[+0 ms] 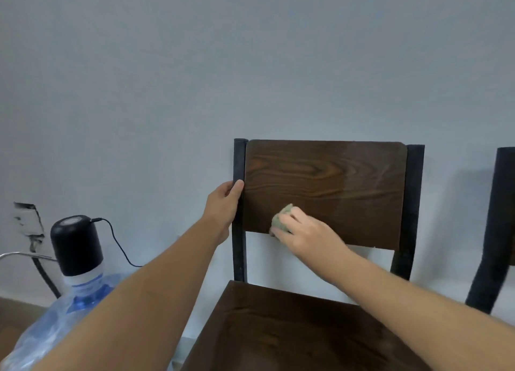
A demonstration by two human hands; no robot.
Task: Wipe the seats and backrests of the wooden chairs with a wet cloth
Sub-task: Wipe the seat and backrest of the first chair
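A wooden chair with a dark brown backrest [328,175] and black metal posts stands against the pale wall, its seat [278,331] below. My left hand [224,203] grips the left post [239,159] of the backrest. My right hand [303,230] presses a bunched greyish-green cloth [281,219] against the lower left part of the backrest panel. The left part of the panel looks darker than the right part.
A second chair's dark post [498,217] shows at the right edge. To the left stands a blue water bottle [69,309] with a black pump cap [75,242], a cable and a metal spout. The wall has a damaged patch [28,220] low on the left.
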